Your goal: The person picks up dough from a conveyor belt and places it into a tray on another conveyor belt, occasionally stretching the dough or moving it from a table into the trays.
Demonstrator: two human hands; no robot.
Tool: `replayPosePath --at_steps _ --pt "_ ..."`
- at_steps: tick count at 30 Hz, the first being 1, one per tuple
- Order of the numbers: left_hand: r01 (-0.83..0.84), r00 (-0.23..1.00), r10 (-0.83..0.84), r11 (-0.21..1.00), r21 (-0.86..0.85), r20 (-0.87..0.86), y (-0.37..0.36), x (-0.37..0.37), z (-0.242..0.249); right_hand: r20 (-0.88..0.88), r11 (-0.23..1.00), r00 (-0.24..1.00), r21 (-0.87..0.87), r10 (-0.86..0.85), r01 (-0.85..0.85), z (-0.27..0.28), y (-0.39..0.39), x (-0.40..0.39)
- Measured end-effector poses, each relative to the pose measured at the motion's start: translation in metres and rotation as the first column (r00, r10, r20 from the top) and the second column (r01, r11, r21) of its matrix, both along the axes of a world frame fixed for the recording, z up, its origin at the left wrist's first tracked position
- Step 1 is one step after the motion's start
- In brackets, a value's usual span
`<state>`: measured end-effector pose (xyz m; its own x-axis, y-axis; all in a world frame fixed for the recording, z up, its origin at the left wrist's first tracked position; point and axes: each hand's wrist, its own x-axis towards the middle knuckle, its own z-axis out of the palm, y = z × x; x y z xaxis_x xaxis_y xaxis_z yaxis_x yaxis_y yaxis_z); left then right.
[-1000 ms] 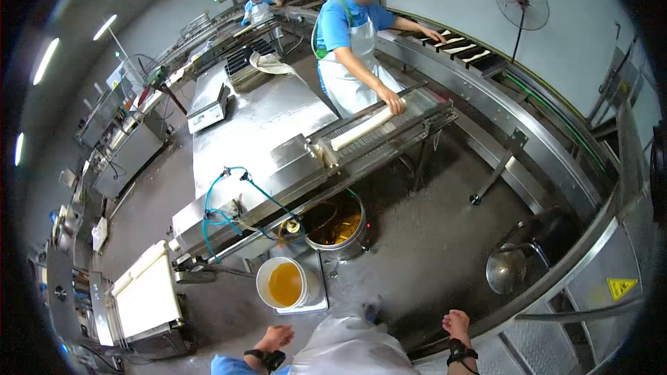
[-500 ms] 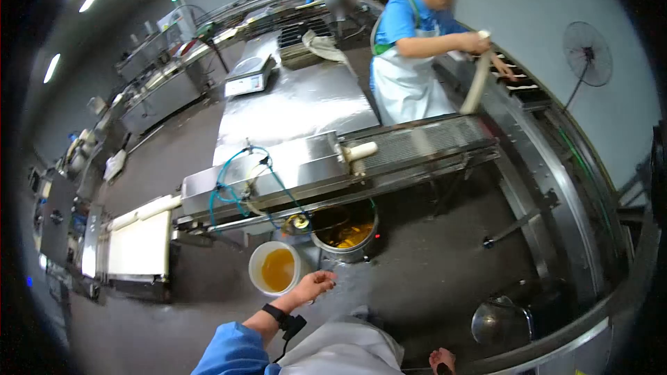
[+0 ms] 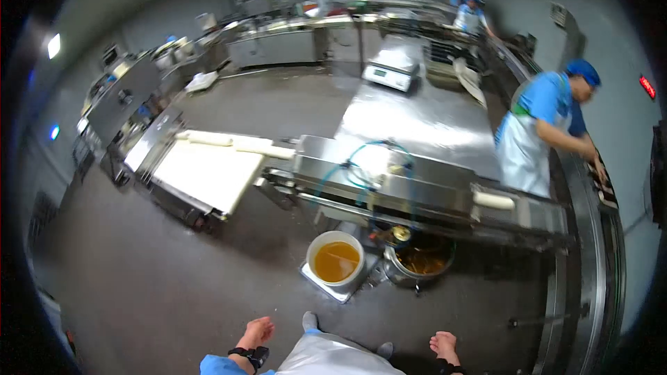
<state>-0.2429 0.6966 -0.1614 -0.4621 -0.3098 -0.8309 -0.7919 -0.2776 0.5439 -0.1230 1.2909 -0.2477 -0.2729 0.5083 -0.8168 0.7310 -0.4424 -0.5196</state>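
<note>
My left hand (image 3: 259, 331) hangs low in front of my body, its fingers loosely bent with nothing in them. On the other side, my right hand (image 3: 443, 342) is held out above the floor, also without anything in it, fingers loosely curved. Neither hand touches anything. Ahead of them stands a white bucket (image 3: 312, 258) of amber liquid on a metal platform (image 3: 340, 295). Beside it to the right is a metal pot (image 3: 406, 278) with dark amber liquid. Behind both runs a conveyor machine (image 3: 431, 191) with blue hoses on it, and a dough roll (image 3: 494, 200) lies on its right part.
A white belt (image 3: 208, 170) at left carries dough rolls (image 3: 210, 138) along its back edge. A steel table (image 3: 424, 121) behind the conveyor bears a scale (image 3: 389, 76). At right, a co-worker (image 3: 538, 128) in a blue cap leans over a side line (image 3: 603, 236).
My view has swung left, so the machine and bucket appear farther right. My left hand has drawn back from near the bucket; my right hand shows more fully. The co-worker's raised dough strip is lowered.
</note>
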Motion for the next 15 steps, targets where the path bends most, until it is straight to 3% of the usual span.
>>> replayPosePath --at_steps 4,6,8,10,12,14,15 --pt "-0.093 0.994 0.103 0.973 0.212 -0.037 -0.086 0.013 -0.035 -0.05 0.992 0.991 0.033 0.121 -0.119 0.006 -0.096 -0.103" --pt "-0.056 0.998 0.054 0.996 0.066 0.041 -0.126 0.009 -0.039 0.052 0.973 0.972 0.027 0.227 -0.229 0.009 -0.155 -0.149" --pt "-0.08 0.997 0.079 0.996 0.043 0.02 -0.172 0.012 -0.033 -0.108 0.945 0.945 -0.077 0.308 -0.317 0.006 -0.229 -0.182" --pt "-0.156 0.986 0.155 0.988 0.004 0.066 -0.217 0.004 -0.023 -0.126 0.834 0.844 -0.136 0.521 -0.535 0.031 -0.311 -0.232" --pt "-0.245 0.963 0.248 0.969 -0.037 0.106 -0.259 -0.011 -0.017 -0.247 0.637 0.644 -0.118 0.724 -0.761 0.072 -0.383 -0.278" --pt "-0.315 0.936 0.324 0.945 -0.084 0.135 -0.296 -0.028 -0.014 -0.386 0.447 0.419 -0.02 0.821 -0.894 0.086 -0.434 -0.327" --pt "-0.405 0.914 0.405 0.914 -0.029 0.024 -0.312 -0.03 -0.015 -0.423 0.377 0.318 0.061 0.849 -0.924 0.088 -0.456 -0.353"
